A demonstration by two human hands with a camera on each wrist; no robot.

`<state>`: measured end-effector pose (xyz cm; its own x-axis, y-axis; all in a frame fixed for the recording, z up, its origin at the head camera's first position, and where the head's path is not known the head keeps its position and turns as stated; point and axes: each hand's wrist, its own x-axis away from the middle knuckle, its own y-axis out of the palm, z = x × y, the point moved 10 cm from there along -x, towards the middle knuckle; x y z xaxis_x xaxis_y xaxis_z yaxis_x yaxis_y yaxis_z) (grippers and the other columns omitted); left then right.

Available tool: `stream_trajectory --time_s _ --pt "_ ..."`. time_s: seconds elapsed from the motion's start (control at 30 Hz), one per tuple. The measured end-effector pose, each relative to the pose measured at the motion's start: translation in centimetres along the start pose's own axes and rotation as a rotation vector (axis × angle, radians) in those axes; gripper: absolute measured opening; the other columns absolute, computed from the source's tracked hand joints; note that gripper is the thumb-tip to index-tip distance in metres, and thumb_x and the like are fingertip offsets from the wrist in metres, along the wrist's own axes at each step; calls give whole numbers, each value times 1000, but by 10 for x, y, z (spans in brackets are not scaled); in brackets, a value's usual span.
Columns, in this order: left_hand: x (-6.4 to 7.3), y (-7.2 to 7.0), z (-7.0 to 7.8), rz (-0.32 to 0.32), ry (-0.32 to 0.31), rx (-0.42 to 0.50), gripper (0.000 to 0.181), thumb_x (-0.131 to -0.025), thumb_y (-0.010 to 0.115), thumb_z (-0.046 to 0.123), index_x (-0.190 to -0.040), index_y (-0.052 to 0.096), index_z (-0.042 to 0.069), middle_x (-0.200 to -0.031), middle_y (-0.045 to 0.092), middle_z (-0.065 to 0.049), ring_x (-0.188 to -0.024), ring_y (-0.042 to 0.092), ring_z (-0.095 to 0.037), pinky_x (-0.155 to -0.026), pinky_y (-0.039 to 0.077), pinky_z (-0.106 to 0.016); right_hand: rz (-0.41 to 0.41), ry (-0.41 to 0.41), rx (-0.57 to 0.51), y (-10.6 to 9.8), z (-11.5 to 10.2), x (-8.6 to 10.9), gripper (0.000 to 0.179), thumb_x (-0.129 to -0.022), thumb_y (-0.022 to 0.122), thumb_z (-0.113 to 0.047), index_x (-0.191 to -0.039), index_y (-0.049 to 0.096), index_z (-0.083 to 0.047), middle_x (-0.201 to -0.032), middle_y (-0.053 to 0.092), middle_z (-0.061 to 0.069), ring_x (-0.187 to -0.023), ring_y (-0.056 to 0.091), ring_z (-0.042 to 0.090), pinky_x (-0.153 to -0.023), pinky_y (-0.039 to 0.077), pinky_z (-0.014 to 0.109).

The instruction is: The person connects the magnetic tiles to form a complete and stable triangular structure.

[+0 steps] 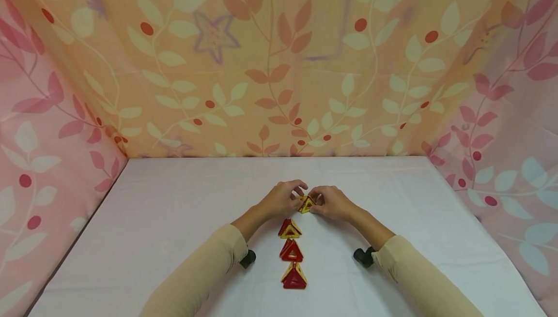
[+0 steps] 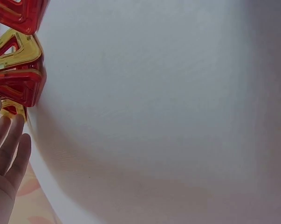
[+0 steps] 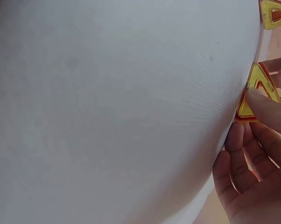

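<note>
My right hand [image 1: 333, 203] pinches a small pyramid of yellow and red triangular magnetic tiles [image 1: 307, 204] at the far end of a row. In the right wrist view the thumb lies on the yellow face of this pyramid [image 3: 246, 108], with fingers under its lower edge. On its other side is my left hand [image 1: 281, 199], fingers spread and fairly straight. The left wrist view shows its fingertips right at a yellow tile edge [image 2: 21, 111]. Nearer me stand a pyramid with a yellow front [image 1: 290, 234], a mostly red one [image 1: 287, 256] and a red-fronted one [image 1: 295, 283].
A white cloth covers the table [image 1: 174, 201]. Floral curtains [image 1: 279, 65] hang behind it and at both sides. Dark wrist cameras [image 1: 248, 259] sit below each forearm, and the row of pyramids runs between the two arms.
</note>
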<state>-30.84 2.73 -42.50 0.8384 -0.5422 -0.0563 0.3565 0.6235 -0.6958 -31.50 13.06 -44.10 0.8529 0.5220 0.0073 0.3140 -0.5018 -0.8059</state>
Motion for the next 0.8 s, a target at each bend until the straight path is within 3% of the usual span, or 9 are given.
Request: stream_trajectory --time_s 0.27,0.57,0.8 --pt "2 1 -3 -15 -45 13 34 -92 71 6 -125 63 7 -119 68 -8 -103 67 -21 -88 55 -31 9 -7 19 1 -1 1 26 -85 79 -13 -108 70 -6 -89 64 -4 -76 55 11 -69 48 28" --pt "8 -3 -5 -8 -39 24 29 -90 71 3 -119 67 6 -118 68 -9 -103 66 -22 -89 55 -33 -8 -70 -16 4 -13 0 24 -86 78 -11 -108 71 -3 -92 68 -1 -76 56 11 -69 50 25" --pt "16 -8 -16 12 -17 33 29 -88 74 4 -116 68 5 -115 69 -9 -99 67 -21 -84 56 -29 -10 -105 -27 7 -25 0 25 -86 77 -10 -108 72 0 -91 68 1 -74 57 9 -67 50 23"
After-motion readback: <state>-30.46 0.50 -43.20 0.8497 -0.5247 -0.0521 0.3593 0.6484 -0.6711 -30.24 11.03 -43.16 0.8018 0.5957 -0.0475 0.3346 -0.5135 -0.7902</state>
